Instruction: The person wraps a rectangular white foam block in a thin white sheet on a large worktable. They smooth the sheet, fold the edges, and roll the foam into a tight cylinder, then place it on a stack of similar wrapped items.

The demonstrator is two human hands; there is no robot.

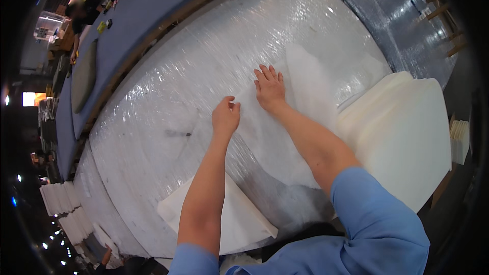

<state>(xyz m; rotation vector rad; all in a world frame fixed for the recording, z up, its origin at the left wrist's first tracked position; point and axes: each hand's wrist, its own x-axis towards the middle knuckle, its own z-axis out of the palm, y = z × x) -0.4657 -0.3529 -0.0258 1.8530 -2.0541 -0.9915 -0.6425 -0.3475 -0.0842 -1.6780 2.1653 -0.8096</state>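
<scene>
A thin white fibrous sheet (pixel 310 71) lies on a large table covered in clear plastic film (pixel 168 81). My right hand (pixel 270 90) rests flat on the sheet near its far left part, with its fingers stretched forward. Just left of it and a little nearer, my left hand (pixel 225 117) is closed, fingers curled toward the thumb by the sheet's left side. Whatever its fingertips may hold is too small to make out. Under my left forearm lies a cream foam-like piece (pixel 239 214).
A big cream foam-like panel (pixel 402 127) covers the table's right end. Beyond stands another film-wrapped surface (pixel 397 20). Across the far left runs a blue-topped table (pixel 137 25) bearing a green-grey cushion-like piece (pixel 84 79); a person (pixel 79 18) stands behind it. White stacks (pixel 61 198) are at lower left.
</scene>
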